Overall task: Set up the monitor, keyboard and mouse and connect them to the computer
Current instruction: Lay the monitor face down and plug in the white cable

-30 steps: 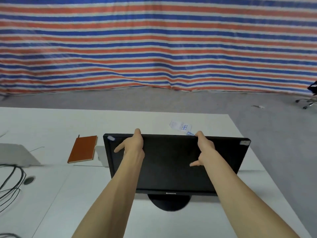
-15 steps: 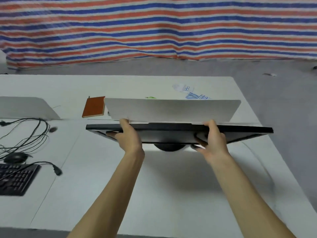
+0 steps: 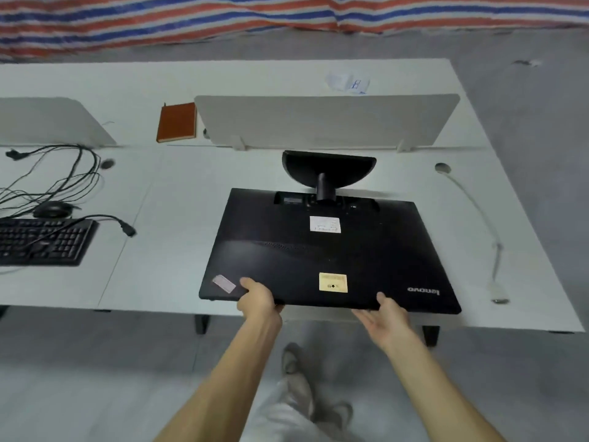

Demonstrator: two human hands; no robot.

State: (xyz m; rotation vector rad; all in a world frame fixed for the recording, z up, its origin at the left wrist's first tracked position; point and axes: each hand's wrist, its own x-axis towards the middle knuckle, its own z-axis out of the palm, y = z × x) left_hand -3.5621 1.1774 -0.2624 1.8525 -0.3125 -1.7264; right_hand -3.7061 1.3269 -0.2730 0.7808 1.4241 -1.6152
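Keyboard (image 3: 41, 242), mouse (image 3: 52, 209), tangled cables (image 3: 68, 173) left on bench (image 3: 178, 218); orange notebook (image 3: 176, 122), divider panel (image 3: 318, 121) far; white cable (image 3: 478, 212) right. Monitor (image 3: 318, 256) lies face down at near bench edge, stand (image 3: 328, 169) pointing far, stickers (image 3: 333, 282) on black back. Left hand (image 3: 259, 303) and right hand (image 3: 387, 317) grips each pinch its near rim, thumbs on top.

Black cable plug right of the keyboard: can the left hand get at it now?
Probably yes: only bare white desk separates the black cable plug from the left hand, though that hand grips the face-down black monitor and must release it first.
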